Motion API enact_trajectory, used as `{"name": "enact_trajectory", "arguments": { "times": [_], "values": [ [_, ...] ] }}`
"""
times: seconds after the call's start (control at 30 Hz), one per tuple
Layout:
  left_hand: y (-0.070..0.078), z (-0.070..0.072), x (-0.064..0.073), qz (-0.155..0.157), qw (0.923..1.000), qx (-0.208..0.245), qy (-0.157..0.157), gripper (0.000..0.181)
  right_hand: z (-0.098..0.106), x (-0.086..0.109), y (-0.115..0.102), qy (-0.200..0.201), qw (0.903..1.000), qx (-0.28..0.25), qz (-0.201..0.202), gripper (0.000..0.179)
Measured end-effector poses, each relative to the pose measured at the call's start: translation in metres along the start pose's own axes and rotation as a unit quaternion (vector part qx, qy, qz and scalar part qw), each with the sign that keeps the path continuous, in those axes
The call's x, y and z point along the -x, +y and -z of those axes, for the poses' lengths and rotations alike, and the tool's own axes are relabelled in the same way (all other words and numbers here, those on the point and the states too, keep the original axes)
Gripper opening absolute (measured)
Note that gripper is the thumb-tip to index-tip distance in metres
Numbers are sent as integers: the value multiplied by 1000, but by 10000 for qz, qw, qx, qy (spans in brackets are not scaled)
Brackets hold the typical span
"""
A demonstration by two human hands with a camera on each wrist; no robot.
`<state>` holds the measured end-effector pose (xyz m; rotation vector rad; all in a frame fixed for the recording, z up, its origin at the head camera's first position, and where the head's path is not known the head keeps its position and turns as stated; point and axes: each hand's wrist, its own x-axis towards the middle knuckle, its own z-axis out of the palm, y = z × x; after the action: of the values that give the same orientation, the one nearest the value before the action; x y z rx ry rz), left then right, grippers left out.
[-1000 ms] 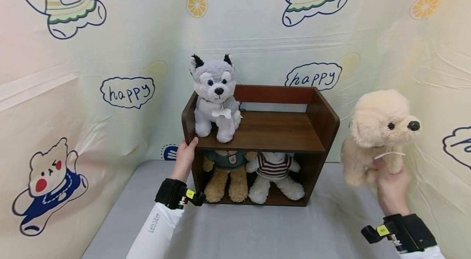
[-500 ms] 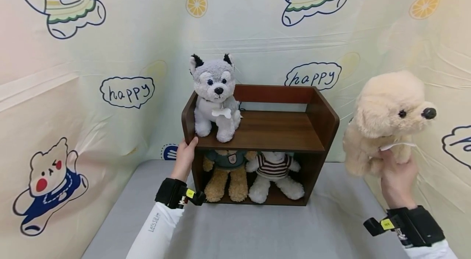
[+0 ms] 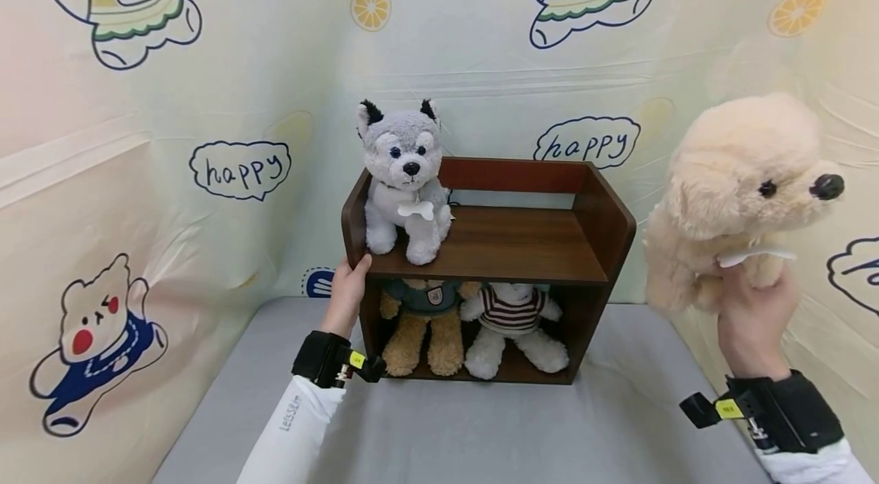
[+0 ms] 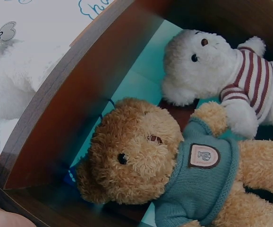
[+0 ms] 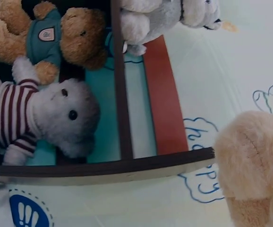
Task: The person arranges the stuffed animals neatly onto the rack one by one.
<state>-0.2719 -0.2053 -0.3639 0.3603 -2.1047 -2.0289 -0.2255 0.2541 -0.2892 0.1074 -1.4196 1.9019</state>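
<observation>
My right hand (image 3: 758, 316) grips a cream plush dog (image 3: 748, 171) by its underside, in the air to the right of the brown wooden shelf (image 3: 522, 240). Part of the dog (image 5: 250, 161) shows at the right of the right wrist view. At the shelf's left side, my left hand (image 3: 346, 293) holds the edge, its thumb on the upper board. A grey plush husky (image 3: 405, 179) with a bone tag sits on that board's left end. Below it, a brown teddy bear (image 4: 127, 151) in a green sweater sits beside a white bear (image 4: 202, 66) in a striped shirt.
The shelf stands on a grey table (image 3: 439, 438). A printed cloth (image 3: 240, 72) hangs behind and along the sides. The shelf's right side panel (image 3: 604, 224) rises between the upper board and the held dog.
My right hand has lifted the cream plush dog upward and slightly right, and the dog looks larger now. My left hand, the shelf and the other plush toys stay in place.
</observation>
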Motion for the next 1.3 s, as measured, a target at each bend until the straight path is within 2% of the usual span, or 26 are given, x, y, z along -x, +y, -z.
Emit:
{"name": "enact_trajectory", "arguments": {
  "times": [0.3,0.47,0.57,0.7,0.83,1.0,1.2,1.3],
  "values": [
    [1,-1,-2,2,10000,-51,2,44,-15,-3,-11,-23,9987,-481,184,37],
    [0,-1,-3,-24,10000,-70,15,45,-24,-2,-15,-335,9958,-822,229,32],
    [-2,-1,-3,-40,10000,-57,13,45,-31,-1,-17,-458,9953,-843,115,30],
    [-3,-1,-3,-37,10000,-39,21,46,-42,0,-17,-428,9957,-820,2,27],
    [-3,-1,-2,9,10000,-32,-8,47,-54,1,-15,-422,9947,-929,-102,30],
    [-2,-1,-2,66,10000,-25,-45,46,-65,4,-12,-401,9959,-789,-193,34],
    [-1,-1,-1,39,10000,-67,-5,46,-80,6,-10,-775,9914,-981,-386,41],
    [-1,-1,-1,46,10000,-80,9,45,-85,9,-7,-840,9911,-918,-475,44]
  ]
}}
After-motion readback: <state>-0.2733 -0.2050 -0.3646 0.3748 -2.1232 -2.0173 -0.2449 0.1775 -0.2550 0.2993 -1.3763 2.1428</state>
